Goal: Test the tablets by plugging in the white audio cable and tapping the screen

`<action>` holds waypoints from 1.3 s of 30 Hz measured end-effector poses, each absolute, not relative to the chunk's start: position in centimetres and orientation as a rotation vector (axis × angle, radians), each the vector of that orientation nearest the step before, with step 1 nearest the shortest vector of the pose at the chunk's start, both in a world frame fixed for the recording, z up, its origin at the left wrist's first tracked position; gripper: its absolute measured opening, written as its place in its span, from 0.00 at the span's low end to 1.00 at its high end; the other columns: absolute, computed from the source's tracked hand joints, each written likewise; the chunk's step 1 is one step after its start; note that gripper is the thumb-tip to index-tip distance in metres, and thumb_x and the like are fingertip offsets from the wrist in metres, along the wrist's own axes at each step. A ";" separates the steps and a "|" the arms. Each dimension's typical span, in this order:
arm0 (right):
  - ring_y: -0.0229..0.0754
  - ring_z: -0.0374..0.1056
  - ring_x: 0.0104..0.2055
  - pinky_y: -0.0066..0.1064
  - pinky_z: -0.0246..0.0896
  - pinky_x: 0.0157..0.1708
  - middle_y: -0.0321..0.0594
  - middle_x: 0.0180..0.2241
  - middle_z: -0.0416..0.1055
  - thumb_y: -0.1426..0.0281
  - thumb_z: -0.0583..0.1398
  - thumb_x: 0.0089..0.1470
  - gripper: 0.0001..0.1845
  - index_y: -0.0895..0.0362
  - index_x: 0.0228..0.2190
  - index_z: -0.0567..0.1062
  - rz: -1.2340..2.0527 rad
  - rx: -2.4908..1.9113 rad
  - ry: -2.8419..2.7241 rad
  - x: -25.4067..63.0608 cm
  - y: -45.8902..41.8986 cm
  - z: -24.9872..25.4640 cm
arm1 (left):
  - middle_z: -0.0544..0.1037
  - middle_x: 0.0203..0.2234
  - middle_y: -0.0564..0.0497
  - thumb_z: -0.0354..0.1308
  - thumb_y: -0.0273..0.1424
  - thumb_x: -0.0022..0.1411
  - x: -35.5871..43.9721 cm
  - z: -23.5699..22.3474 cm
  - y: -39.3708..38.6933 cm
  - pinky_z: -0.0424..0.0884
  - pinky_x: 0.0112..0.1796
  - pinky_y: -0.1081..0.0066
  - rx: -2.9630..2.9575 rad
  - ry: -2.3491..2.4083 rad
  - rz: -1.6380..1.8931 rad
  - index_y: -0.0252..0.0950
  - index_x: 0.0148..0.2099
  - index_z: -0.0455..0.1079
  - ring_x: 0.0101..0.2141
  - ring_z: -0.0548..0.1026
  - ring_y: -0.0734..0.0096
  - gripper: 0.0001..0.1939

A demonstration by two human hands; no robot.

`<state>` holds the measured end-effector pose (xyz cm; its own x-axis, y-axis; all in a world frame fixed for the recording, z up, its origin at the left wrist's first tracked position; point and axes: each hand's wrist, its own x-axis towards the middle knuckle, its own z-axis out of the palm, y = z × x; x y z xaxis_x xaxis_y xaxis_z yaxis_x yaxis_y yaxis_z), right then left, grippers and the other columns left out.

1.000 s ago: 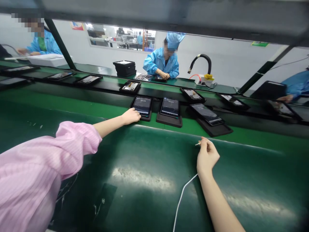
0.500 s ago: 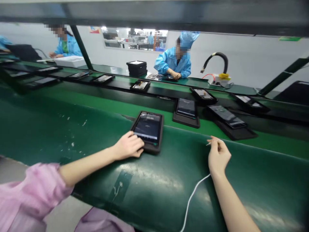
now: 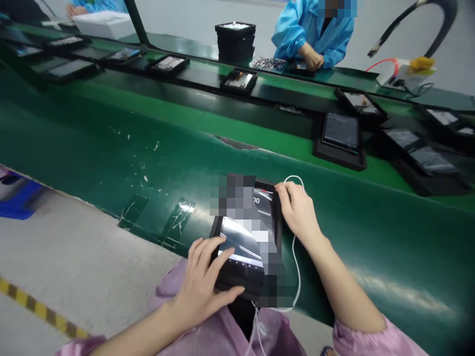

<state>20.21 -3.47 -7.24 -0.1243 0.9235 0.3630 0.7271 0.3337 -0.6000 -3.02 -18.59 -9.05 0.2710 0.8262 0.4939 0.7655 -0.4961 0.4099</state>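
Observation:
A black tablet (image 3: pixel 241 249) in a dark tray lies at the near edge of the green table (image 3: pixel 156 163), its lit screen partly blurred. My left hand (image 3: pixel 202 284) grips its near left corner, fingers spread over the frame and screen edge. My right hand (image 3: pixel 297 210) is closed at the tablet's far right corner, pinching the end of a white cable (image 3: pixel 295 257). The cable loops above my fingers and runs down along the tablet's right side toward my lap.
More tablets in trays (image 3: pixel 340 139) sit on the conveyor (image 3: pixel 260 91) beyond. A person in blue (image 3: pixel 315 29) works across the line beside a stack of black trays (image 3: pixel 235 42). Grey floor with a yellow-striped line (image 3: pixel 37 309) lies at left.
My left hand pulled the tablet from the far strip to the table's near edge. My right hand carried the cable end over to the tablet's far right corner. My view tilted down.

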 end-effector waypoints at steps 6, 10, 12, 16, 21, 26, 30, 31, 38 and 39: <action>0.49 0.66 0.34 0.38 0.57 0.34 0.43 0.30 0.71 0.57 0.44 0.64 0.19 0.52 0.28 0.65 0.239 -1.596 -1.911 19.7 -2.7 -7.0 | 0.63 0.59 0.31 0.56 0.42 0.64 -2.2 -10.0 -18.3 0.65 0.56 0.47 2.331 1.569 1.012 0.31 0.67 0.50 0.61 0.62 0.46 0.35; 0.49 0.67 0.36 0.38 0.59 0.36 0.42 0.29 0.72 0.54 0.45 0.64 0.21 0.51 0.26 0.65 0.378 -1.579 -1.919 19.8 -2.9 -6.1 | 0.64 0.59 0.28 0.55 0.41 0.65 -2.2 -10.3 -18.4 0.66 0.54 0.44 2.315 1.563 1.083 0.29 0.68 0.47 0.60 0.64 0.43 0.37; 0.49 0.69 0.38 0.38 0.59 0.38 0.42 0.31 0.73 0.53 0.45 0.65 0.22 0.52 0.28 0.67 0.450 -1.586 -1.892 19.8 -3.5 -5.8 | 0.65 0.58 0.27 0.55 0.44 0.65 -2.3 -10.4 -18.5 0.67 0.53 0.42 2.300 1.560 1.083 0.28 0.69 0.45 0.60 0.64 0.42 0.40; 0.52 0.70 0.45 0.42 0.60 0.44 0.46 0.41 0.77 0.49 0.47 0.65 0.23 0.52 0.34 0.69 0.569 -1.617 -1.764 19.6 -5.0 -6.3 | 0.66 0.58 0.28 0.57 0.49 0.63 -2.4 -10.7 -18.5 0.70 0.52 0.43 2.275 1.506 1.158 0.31 0.71 0.42 0.59 0.67 0.42 0.46; 0.52 0.73 0.45 0.44 0.61 0.50 0.40 0.33 0.75 0.48 0.55 0.59 0.21 0.53 0.28 0.66 0.813 -1.431 -1.376 19.6 -5.4 -6.1 | 0.62 0.62 0.28 0.58 0.50 0.63 -2.3 -10.8 -18.2 0.70 0.54 0.46 2.259 1.505 1.241 0.33 0.71 0.43 0.61 0.64 0.43 0.46; 0.52 0.72 0.50 0.48 0.57 0.58 0.35 0.27 0.68 0.58 0.62 0.56 0.13 0.52 0.27 0.68 0.904 -1.144 -1.120 19.5 -7.0 -1.5 | 0.59 0.64 0.28 0.62 0.55 0.56 -2.0 -11.3 -17.5 0.67 0.55 0.42 2.196 1.479 1.314 0.37 0.73 0.35 0.62 0.63 0.40 0.56; 0.50 0.72 0.51 0.48 0.63 0.55 0.38 0.33 0.75 0.58 0.61 0.59 0.10 0.49 0.30 0.71 0.876 -1.131 -0.997 18.9 -9.5 1.3 | 0.68 0.60 0.32 0.51 0.65 0.55 -2.3 -10.5 -16.3 0.52 0.60 0.33 1.975 1.373 1.352 0.39 0.73 0.34 0.57 0.69 0.39 0.56; 0.50 0.72 0.50 0.47 0.65 0.52 0.38 0.35 0.76 0.56 0.62 0.58 0.11 0.49 0.31 0.72 0.876 -1.130 -0.988 18.8 -10.0 1.5 | 0.71 0.58 0.36 0.47 0.63 0.59 -2.4 -9.7 -15.8 0.48 0.62 0.34 1.868 1.328 1.369 0.40 0.73 0.41 0.57 0.71 0.41 0.50; 0.47 0.75 0.44 0.39 0.74 0.39 0.33 0.32 0.77 0.52 0.71 0.47 0.14 0.44 0.30 0.76 0.926 -1.017 -0.923 18.0 -11.1 2.3 | 0.83 0.39 0.44 0.50 0.50 0.69 -1.2 -2.5 -12.6 0.77 0.43 0.60 1.070 1.125 1.395 0.34 0.48 0.78 0.40 0.80 0.57 0.26; 0.49 0.75 0.45 0.40 0.75 0.38 0.34 0.32 0.77 0.51 0.70 0.48 0.14 0.43 0.30 0.76 0.897 -1.023 -0.936 17.8 -11.2 2.8 | 0.83 0.37 0.45 0.52 0.50 0.68 -0.8 -2.3 -12.5 0.77 0.39 0.64 1.047 1.116 1.439 0.34 0.47 0.78 0.37 0.80 0.59 0.25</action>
<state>17.84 -11.21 2.78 0.3338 0.9209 0.2014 -0.1617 0.2664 -0.9502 -0.85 -12.47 -2.28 -0.1318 0.9897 0.0558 -0.1922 -0.0807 0.9780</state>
